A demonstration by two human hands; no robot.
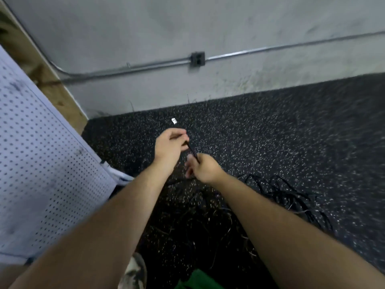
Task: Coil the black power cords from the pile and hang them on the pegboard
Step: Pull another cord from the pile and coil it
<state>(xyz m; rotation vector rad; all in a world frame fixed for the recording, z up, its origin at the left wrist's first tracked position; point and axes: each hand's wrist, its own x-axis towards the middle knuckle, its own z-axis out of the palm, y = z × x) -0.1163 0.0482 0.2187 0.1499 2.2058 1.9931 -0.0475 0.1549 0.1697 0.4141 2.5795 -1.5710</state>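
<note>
We hold 1 power cord point(192, 152), ready to coil
Our left hand point(169, 146) and right hand point(205, 168) both pinch it; slack could snag in the pile point(291, 197) right of the pegboard point(41, 163).

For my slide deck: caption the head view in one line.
Left hand and right hand hold a black cord near the pile on the speckled floor, pegboard at left.

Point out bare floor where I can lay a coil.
Bare floor runs along the wall, beyond the pile. A smaller patch lies between pegboard and left hand. Crowded: the pile, under the arms and to the right.
</note>
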